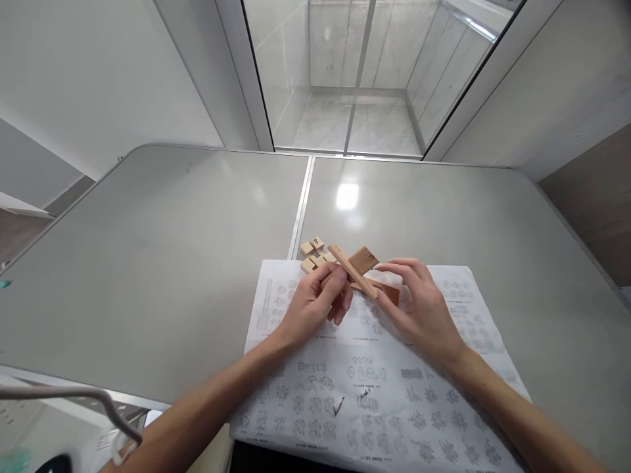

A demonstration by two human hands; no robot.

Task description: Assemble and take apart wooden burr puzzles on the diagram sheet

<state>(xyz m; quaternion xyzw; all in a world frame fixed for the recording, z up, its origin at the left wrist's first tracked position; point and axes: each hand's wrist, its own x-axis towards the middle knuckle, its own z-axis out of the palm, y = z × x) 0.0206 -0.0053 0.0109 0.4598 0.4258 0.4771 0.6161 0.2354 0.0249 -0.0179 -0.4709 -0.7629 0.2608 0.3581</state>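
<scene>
My left hand (pixel 315 302) and my right hand (pixel 419 305) meet above a printed sheet of diagrams (pixel 374 387). Between them are crossed light wooden sticks (pixel 352 269); the left hand pinches one slim stick and a broader notched piece (pixel 363 259) lies across it. My right hand's fingertips grip the sticks' near end, next to a darker brown wooden block (pixel 389 292). More notched wooden pieces (pixel 313 255), one marked with a number, lie on the table just beyond the left hand.
The grey table (pixel 162 263) has a metal seam (pixel 300 210) down its middle and rounded far corners. A glass partition (pixel 355 72) stands behind it. A white wire object (pixel 89 401) and clutter sit at the lower left.
</scene>
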